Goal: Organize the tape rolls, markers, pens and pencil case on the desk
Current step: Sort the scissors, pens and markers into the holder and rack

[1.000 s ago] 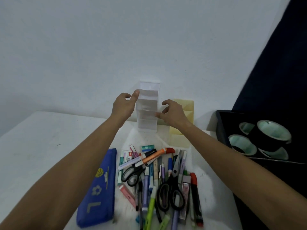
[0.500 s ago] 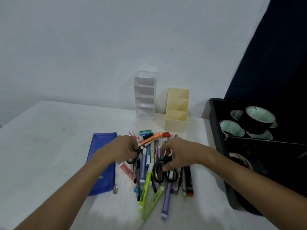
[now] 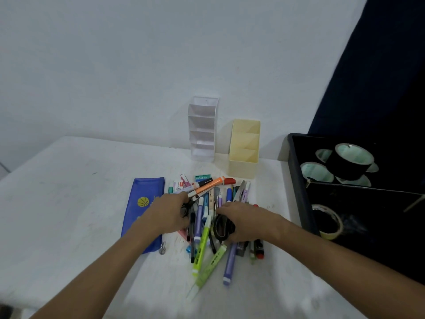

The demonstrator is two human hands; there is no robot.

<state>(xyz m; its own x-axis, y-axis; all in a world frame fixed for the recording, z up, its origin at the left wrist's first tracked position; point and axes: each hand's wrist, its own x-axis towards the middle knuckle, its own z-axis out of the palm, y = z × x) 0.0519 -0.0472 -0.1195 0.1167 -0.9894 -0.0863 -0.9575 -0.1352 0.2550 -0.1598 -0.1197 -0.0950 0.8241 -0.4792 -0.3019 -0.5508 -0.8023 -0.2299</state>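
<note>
Pens and markers [image 3: 208, 217] lie in a messy pile near the middle of the desk [image 3: 69, 203], just in front of the two holders. Our left hand [image 3: 169, 215] curls down on a black scissors handle at the left side of the pile, and our right hand [image 3: 243, 223] curls over the other black scissors [image 3: 222, 229]. We cannot tell how tight either hold is.

We think lifting the scissors could drag pens along, because some lie across them. A green highlighter [image 3: 202, 245] near the front edge could roll off. The blades could poke us too.

A blue pencil case [image 3: 143, 203] lies flat just left of the pile. A white holder [image 3: 202, 130] and a yellow holder [image 3: 245, 148] stand at the back edge by the wall. Tape rolls [image 3: 345, 162] sit in a black tray [image 3: 296, 180] at the right edge.
</note>
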